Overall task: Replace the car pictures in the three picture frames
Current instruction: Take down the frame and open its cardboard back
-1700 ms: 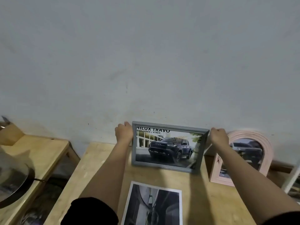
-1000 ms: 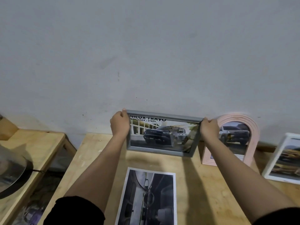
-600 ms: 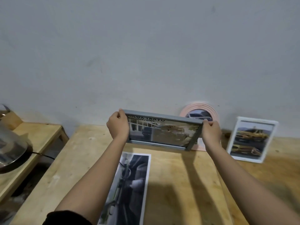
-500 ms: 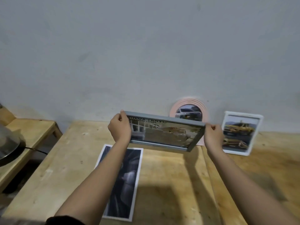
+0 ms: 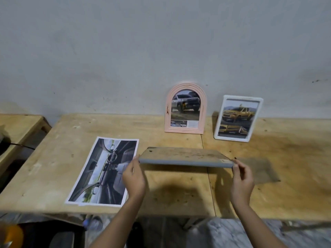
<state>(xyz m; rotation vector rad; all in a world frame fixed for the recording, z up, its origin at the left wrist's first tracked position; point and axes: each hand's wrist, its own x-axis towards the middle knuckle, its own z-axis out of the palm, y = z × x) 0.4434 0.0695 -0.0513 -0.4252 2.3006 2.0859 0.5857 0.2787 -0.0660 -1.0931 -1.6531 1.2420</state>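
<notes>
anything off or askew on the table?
Nothing spilled or broken. The loose print lies skewed to the table edge. The grey frame hangs face down, left hand and right hand gripping its ends, which fits a picture swap. The pink frame has a red mark on its left rim.

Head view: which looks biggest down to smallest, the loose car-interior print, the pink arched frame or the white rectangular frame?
1. Loose car-interior print, clearly largest, though it lies nearer the camera.
2. Pink arched frame and white rectangular frame: about alike, so unranked.
</notes>
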